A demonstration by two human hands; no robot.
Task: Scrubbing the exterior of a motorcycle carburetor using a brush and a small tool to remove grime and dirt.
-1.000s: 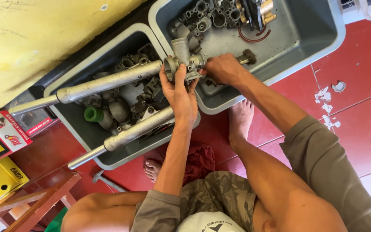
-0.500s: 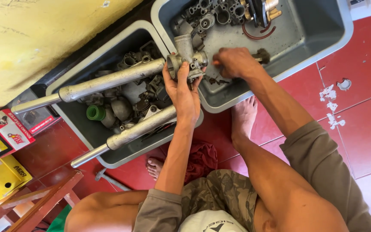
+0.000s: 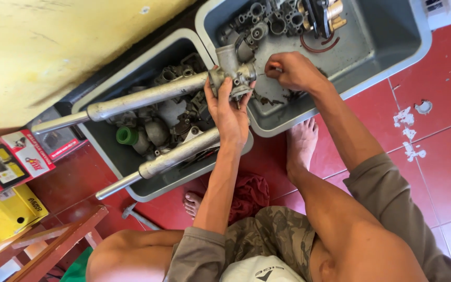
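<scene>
The left hand [image 3: 229,112] is wrapped around a grey metal carburetor body [image 3: 232,74], fingers curled up its underside and holding it firmly over the gap between two grey plastic bins. The right hand [image 3: 291,70] sits at three o'clock of the carburetor body, just beside it, its fingers pinched narrow on a thin tool [image 3: 267,71] whose tip meets the part's side; the tool is too small to tell its kind. Of the two bins, the left bin [image 3: 131,188] lies at eight o'clock of the held part and the right bin [image 3: 392,47] at two o'clock, their walls touching. Two long silver fork tubes [image 3: 147,98] lie slantwise across the left bin, one along its upper edge and the other [image 3: 176,155] along its lower edge, both jutting past the rim toward eight o'clock. Between them sit a heap of dark engine parts and one green cap [image 3: 127,136]. The right bin holds a cluster of grey castings [image 3: 267,21] at its twelve o'clock end, with brass fittings [image 3: 334,13] beside them. Two bare feet rest on the red tiled floor [image 3: 439,156]; a red rag [image 3: 251,190] lies between them. One yellow box [image 3: 1,214] lies at eight o'clock, well apart from the bins.
</scene>
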